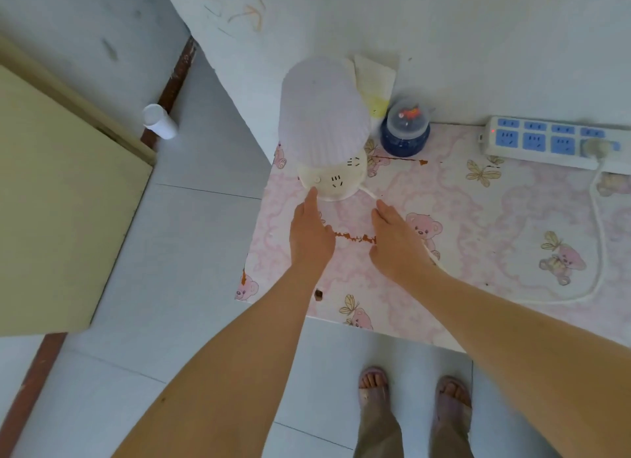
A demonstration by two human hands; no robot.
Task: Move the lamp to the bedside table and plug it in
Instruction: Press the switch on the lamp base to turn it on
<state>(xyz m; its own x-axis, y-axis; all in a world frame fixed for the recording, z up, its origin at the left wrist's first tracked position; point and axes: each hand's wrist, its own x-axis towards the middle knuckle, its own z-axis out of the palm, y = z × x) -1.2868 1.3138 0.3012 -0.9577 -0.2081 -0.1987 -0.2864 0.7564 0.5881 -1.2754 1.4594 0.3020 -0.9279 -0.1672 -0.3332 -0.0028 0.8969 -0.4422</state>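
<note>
Standing on the worktop (495,225) at its back left corner, the lamp (324,116) appears already placed. Its cord (596,252) loops right to a plug (596,147) seated in the power strip (553,143), so plugging in looks done. The left hand (309,232) lies open, fingertip touching the lamp base; the right hand (396,239) is open, holding nothing, beside the cord. Worktop covering is bear-patterned and chipped. A blue jar (405,133) sits just beside the lamp. Floor is pale tile.

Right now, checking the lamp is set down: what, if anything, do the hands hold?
Nothing. The left hand fingertip touches the lamp base; the right hand lies open on its cord.
</note>
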